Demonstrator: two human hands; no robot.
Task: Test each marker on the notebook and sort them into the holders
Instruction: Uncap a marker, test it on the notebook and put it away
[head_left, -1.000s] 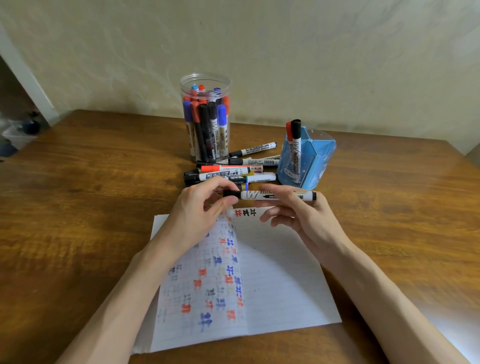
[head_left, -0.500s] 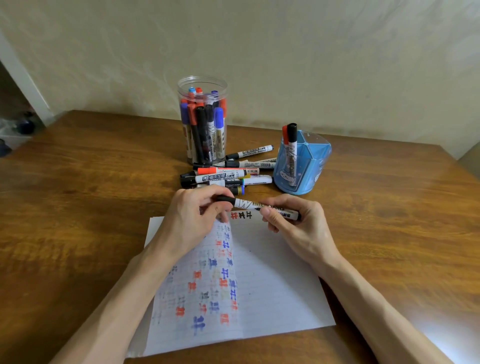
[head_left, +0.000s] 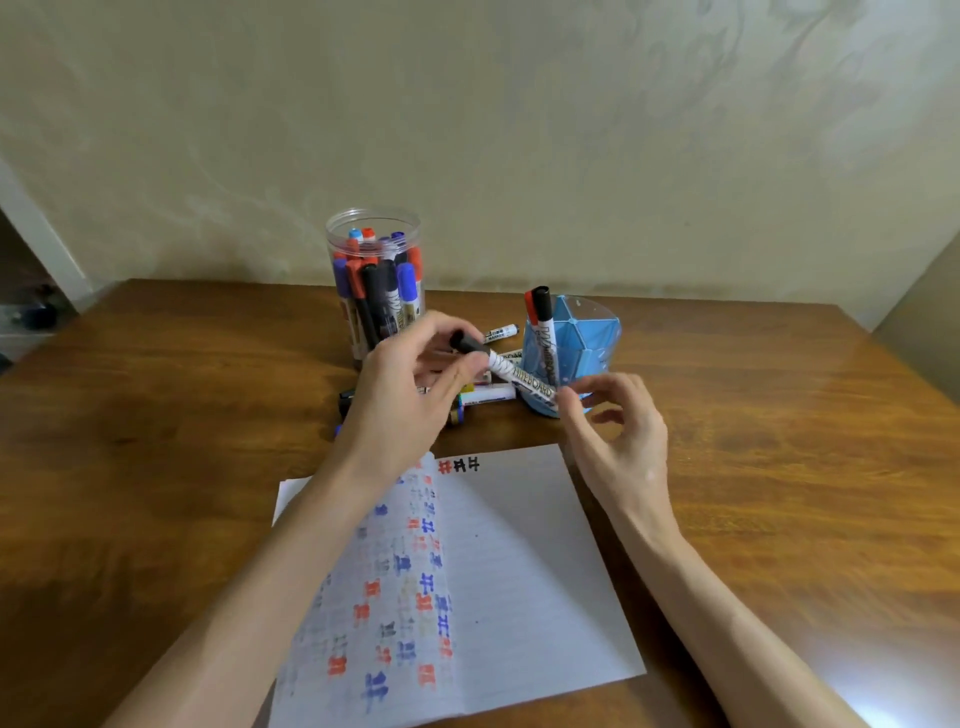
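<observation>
My left hand (head_left: 405, 410) grips a black-capped whiteboard marker (head_left: 514, 374) near its cap, slanting it above the loose markers (head_left: 485, 395). My right hand (head_left: 623, 441) hovers with fingers spread, its fingertips right at the marker's tail end. The open notebook (head_left: 519, 545) lies below, its left page full of red, blue and black test marks. A clear round holder (head_left: 374, 249) packed with several markers stands at the back. A blue holder (head_left: 587, 338) to its right contains a red-capped and a black-capped marker (head_left: 543, 322).
Everything sits on a brown wooden table (head_left: 753, 441) pushed against a pale wall. One loose marker (head_left: 501, 332) lies between the two holders. A doorway opening shows at the far left.
Both hands rose from over the notebook toward the holders. The marker was held by both hands; now my left hand holds it tilted and my right hand has let go.
</observation>
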